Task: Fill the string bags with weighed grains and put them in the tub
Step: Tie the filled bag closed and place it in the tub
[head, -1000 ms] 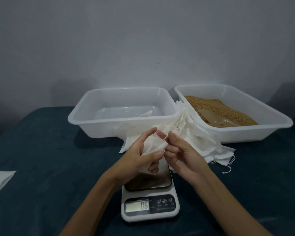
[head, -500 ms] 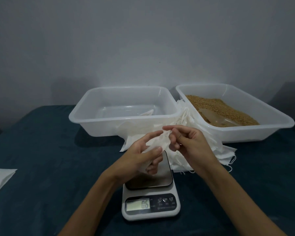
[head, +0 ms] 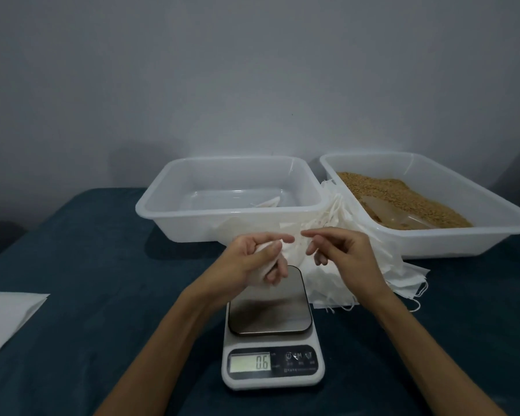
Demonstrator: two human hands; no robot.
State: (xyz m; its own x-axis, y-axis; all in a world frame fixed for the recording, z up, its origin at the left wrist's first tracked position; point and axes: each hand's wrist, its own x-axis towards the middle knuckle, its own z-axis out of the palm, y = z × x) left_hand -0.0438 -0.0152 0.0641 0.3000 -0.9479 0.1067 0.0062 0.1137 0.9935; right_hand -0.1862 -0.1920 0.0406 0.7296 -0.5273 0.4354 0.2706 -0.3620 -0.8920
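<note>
My left hand [head: 254, 259] grips a small white string bag [head: 269, 250] just above the far edge of the digital scale [head: 270, 328], whose display reads 0.6. My right hand [head: 339, 253] hovers beside it, fingers apart, index finger pointing at the bag, holding nothing that I can see. A heap of white string bags [head: 354, 244] lies behind my hands, between the two tubs. The left clear tub [head: 174, 217] holds one white bag [head: 266, 203]. The right tub [head: 493, 235] holds brown grains [head: 403, 193] and a clear scoop [head: 394, 214].
Everything sits on a dark teal cloth-covered table [head: 102, 295]. A white sheet [head: 6, 316] lies at the left edge. A grey wall stands close behind the tubs.
Both hands have risen a little off the scale. My right hand has let go of the bag and drawn slightly right, fingers spreading; my left hand keeps the bag.
</note>
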